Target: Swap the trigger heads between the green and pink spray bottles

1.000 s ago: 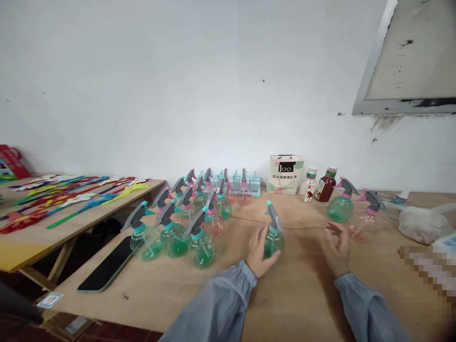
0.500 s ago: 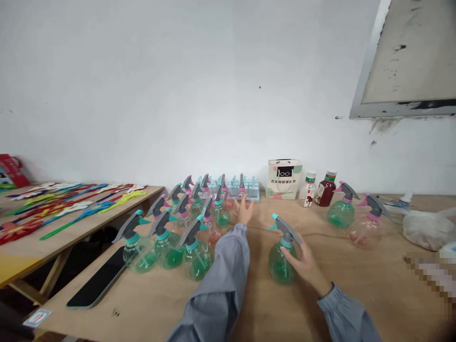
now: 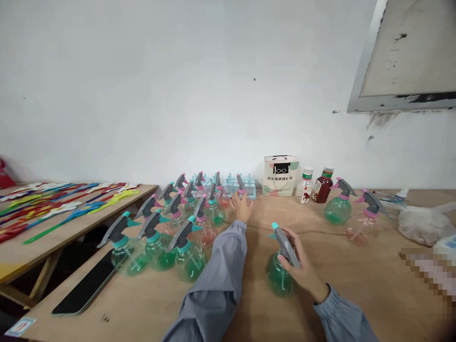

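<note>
My left hand (image 3: pixel 242 207) reaches to the back of the table, its fingers closed round the body of a small spray bottle with a grey head (image 3: pixel 240 181) and pink collar. The bottle's lower part is hidden behind the hand. Nearer to me, my right hand (image 3: pixel 298 266) grips a round spray bottle (image 3: pixel 278 278) with green liquid, a grey trigger and a turquoise nozzle; it leans slightly. Left of my left arm stand several similar spray bottles (image 3: pixel 190 261) in rows, with green or pinkish liquid and turquoise or pink collars.
A pale blue divided rack (image 3: pixel 250 190) stands against the wall, beside a paper bag (image 3: pixel 280 178) and two drink bottles (image 3: pixel 322 185). Two more spray bottles (image 3: pixel 337 210) and a plastic bag (image 3: pixel 423 223) are at right. A phone (image 3: pixel 85 287) lies front left; colourful flower crafts (image 3: pixel 71 204) cover another table.
My left hand's spread fingers have closed in round the back bottle. The bottle in my right hand has tilted more, and the right fingers have moved up its head. The view has shifted slightly.
</note>
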`<state>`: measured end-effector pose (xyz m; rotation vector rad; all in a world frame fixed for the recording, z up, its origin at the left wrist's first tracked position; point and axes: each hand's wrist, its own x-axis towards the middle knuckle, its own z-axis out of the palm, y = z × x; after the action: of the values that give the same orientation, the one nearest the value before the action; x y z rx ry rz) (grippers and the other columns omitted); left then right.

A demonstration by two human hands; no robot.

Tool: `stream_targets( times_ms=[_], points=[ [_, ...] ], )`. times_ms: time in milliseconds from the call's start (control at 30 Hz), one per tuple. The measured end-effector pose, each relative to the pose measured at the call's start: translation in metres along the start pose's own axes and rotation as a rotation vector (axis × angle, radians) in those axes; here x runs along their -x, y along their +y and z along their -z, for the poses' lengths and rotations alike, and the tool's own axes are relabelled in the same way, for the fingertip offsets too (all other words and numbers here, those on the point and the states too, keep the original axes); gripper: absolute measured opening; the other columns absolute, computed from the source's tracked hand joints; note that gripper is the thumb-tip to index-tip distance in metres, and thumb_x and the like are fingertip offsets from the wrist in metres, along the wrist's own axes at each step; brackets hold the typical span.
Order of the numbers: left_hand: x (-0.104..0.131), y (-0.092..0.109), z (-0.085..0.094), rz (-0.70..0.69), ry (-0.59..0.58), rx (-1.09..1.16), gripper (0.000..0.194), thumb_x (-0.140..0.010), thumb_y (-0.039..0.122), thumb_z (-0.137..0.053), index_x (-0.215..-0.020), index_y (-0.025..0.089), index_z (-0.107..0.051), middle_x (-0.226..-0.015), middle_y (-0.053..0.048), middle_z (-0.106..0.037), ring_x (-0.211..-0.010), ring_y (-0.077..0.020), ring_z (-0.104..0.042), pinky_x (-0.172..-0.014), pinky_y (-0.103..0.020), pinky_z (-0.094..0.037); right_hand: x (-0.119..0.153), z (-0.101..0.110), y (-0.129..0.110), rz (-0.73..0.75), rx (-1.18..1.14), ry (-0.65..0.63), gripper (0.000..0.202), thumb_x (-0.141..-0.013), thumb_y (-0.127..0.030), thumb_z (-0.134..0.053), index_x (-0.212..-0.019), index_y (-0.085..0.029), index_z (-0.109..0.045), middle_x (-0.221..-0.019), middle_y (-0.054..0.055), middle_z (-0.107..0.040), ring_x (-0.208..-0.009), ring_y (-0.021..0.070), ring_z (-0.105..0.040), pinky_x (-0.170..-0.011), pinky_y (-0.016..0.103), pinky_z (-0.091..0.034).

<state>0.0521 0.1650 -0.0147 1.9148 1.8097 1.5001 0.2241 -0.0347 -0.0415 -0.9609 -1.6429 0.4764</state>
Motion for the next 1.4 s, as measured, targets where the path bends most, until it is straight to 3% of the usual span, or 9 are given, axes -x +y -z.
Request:
stream_targets(
  times_ms=[133,233,333,533,833,933,1033,1167,1400],
  points=[
    [0.042,0.008,0.015,-0.181,-0.112,-0.045,0.039,-0.081,0.019,-0.06,-0.12,0.021,-0.062,-0.136,-0.015,-0.04,-0.125,-0.03,-0.051,-0.107,-0.05,-0.041,-0.007,-0.001,-0.009,0.012,-0.015,-0.058,0.066,-0.085,-0.041,-0.065,-0.145,-0.029,-0.037,-0.144,0.009,-0.051,-0.127,0.025,-0.055,-0.108,0.041,-0.045],
    [0.076,0.014,0.029,-0.312,-0.157,-0.088,0.04,-0.081,0.021,-0.064,-0.12,0.022,-0.062,-0.134,-0.015,-0.041,-0.126,-0.0319,-0.047,-0.103,-0.049,-0.043,-0.015,-0.001,-0.015,0.015,-0.051,-0.117,0.061,-0.088,-0.041,-0.062,-0.145,-0.03,-0.041,-0.148,0.008,-0.049,-0.136,0.0243,-0.048,-0.115,0.042,-0.039],
    [0.103,0.013,0.046,-0.391,-0.142,-0.129,0.037,-0.083,0.027,-0.064,-0.12,0.024,-0.064,-0.132,-0.017,-0.043,-0.123,-0.0341,-0.046,-0.1,-0.051,-0.044,-0.021,-0.002,-0.015,-0.031,-0.092,-0.118,0.051,-0.09,-0.044,-0.059,-0.139,-0.03,-0.05,-0.141,0.007,-0.057,-0.132,0.0254,-0.054,-0.113,0.046,-0.042],
    [0.135,-0.011,0.079,-0.397,-0.063,-0.17,0.036,-0.08,0.029,-0.066,-0.116,0.026,-0.066,-0.128,-0.014,-0.046,-0.12,-0.033,-0.047,-0.099,-0.052,-0.045,-0.023,-0.004,-0.011,-0.003,-0.137,-0.138,0.041,-0.088,-0.048,-0.061,-0.126,-0.032,-0.063,-0.123,0.006,-0.069,-0.123,0.0263,-0.061,-0.109,0.048,-0.047],
    [0.144,-0.03,0.085,-0.372,0.024,-0.009,0.025,-0.075,0.025,-0.069,-0.098,0.019,-0.064,-0.119,-0.014,-0.047,-0.126,-0.0322,-0.047,-0.104,-0.051,-0.046,-0.02,-0.001,-0.007,-0.097,-0.155,-0.053,0.036,-0.086,-0.059,-0.06,-0.105,-0.032,-0.073,-0.117,0.005,-0.072,-0.118,0.0269,-0.063,-0.108,0.049,-0.047],
    [0.142,-0.032,0.086,-0.368,0.034,0.016,0.025,-0.078,0.026,-0.068,-0.102,0.02,-0.065,-0.124,-0.014,-0.046,-0.127,-0.0312,-0.048,-0.104,-0.05,-0.046,-0.019,0.005,-0.003,-0.103,-0.218,0.084,0.034,-0.088,-0.058,-0.057,-0.098,-0.032,-0.075,-0.108,0.004,-0.074,-0.118,0.0283,-0.063,-0.114,0.053,-0.038],
    [0.14,-0.033,0.087,-0.35,0.014,0.026,0.03,-0.083,0.028,-0.063,-0.112,0.023,-0.065,-0.133,-0.014,-0.042,-0.131,-0.0304,-0.046,-0.107,-0.05,-0.045,-0.023,0.012,0.005,-0.186,-0.462,0.219,0.035,-0.087,-0.058,-0.055,-0.098,-0.03,-0.074,-0.105,0.005,-0.076,-0.111,0.0307,-0.067,-0.108,0.056,-0.044],
    [0.138,-0.034,0.086,-0.332,-0.031,-0.005,0.033,-0.09,0.03,-0.056,-0.121,0.027,-0.066,-0.142,-0.012,-0.039,-0.14,-0.0314,-0.037,-0.112,-0.051,-0.039,-0.027,0.012,0.012,-0.37,-0.748,0.163,0.038,-0.083,-0.059,-0.056,-0.094,-0.027,-0.073,-0.104,0.008,-0.077,-0.108,0.0341,-0.069,-0.097,0.057,-0.053],
    [0.137,-0.04,0.084,-0.403,-0.103,-0.026,0.035,-0.093,0.035,-0.054,-0.126,0.026,-0.065,-0.141,-0.013,-0.039,-0.137,-0.0317,-0.039,-0.112,-0.052,-0.038,-0.022,-0.001,-0.003,-0.459,-0.972,0.06,0.029,-0.077,-0.053,-0.067,-0.086,-0.026,-0.073,-0.095,0.006,-0.078,-0.11,0.0322,-0.068,-0.105,0.058,-0.048]
  ],
)
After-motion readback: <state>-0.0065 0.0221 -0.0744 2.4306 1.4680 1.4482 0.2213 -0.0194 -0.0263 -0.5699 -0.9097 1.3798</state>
